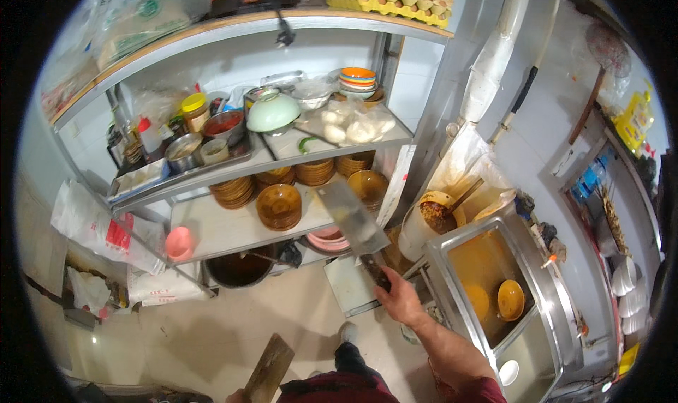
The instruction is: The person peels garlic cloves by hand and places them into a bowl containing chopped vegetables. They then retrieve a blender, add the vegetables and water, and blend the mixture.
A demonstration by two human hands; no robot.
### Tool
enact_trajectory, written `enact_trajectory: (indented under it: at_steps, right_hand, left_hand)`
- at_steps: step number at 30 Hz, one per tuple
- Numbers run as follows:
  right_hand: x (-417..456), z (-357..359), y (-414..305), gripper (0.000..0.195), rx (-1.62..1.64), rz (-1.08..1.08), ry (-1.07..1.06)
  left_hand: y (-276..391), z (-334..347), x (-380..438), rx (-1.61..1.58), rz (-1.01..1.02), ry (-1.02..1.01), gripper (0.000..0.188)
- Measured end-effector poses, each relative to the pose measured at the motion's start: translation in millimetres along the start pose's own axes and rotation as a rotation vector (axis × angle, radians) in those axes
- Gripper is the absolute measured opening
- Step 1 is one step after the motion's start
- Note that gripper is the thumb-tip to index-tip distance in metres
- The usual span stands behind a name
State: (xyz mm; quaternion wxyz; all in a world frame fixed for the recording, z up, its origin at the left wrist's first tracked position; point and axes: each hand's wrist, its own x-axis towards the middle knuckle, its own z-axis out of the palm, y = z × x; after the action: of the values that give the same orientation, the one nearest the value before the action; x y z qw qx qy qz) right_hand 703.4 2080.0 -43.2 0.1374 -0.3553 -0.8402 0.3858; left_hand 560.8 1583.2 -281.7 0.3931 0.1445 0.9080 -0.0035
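My right hand (pixel 401 300) is closed around the dark handle of a cleaver (pixel 354 220), its broad metal blade pointing up and left, in front of the lower shelf. At the bottom edge, my left hand (pixel 235 397) shows only in part, against the side of a worn wooden board (pixel 269 368); its fingers are mostly hidden behind the board or cut off by the frame. Behind the blade stand stacks of brown bowls, among them one stack (pixel 279 207) at the shelf's front and another (pixel 367 187) to its right.
A metal shelving unit (pixel 318 151) bears sauce containers, an upturned green bowl (pixel 274 112) and bagged white items (pixel 356 123). On the right are a bucket (pixel 416 239) of dark red paste and a steel sink (pixel 442 276) with brown water and bowls. A black basin (pixel 238 269) sits below the shelf.
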Motion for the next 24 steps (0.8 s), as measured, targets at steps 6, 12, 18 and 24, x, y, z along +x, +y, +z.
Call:
enact_trajectory:
  at_steps: [6, 12, 18, 24]
  right_hand:
    - [60.0, -46.8, 56.2, 0.052, -0.085, -0.049, 0.142]
    - [137.6, -88.6, 92.7, 0.059, -0.419, 0.025, 0.355]
    - [216.6, -92.4, 58.9, 0.061, -0.651, 0.137, 0.263]
    - [290.1, -127.3, 53.4, 0.055, -0.602, -0.090, 0.223]
  left_hand:
    - [-4.4, 33.4, 29.7, -0.137, 0.082, 0.133, 0.031]
    - [73.8, -22.8, 32.5, -0.350, 0.089, 0.215, 0.028]
    - [109.0, -62.6, 81.3, -0.235, 0.070, 0.181, 0.026]
    - [128.8, -99.2, 117.9, -0.164, 0.107, 0.158, 0.025]
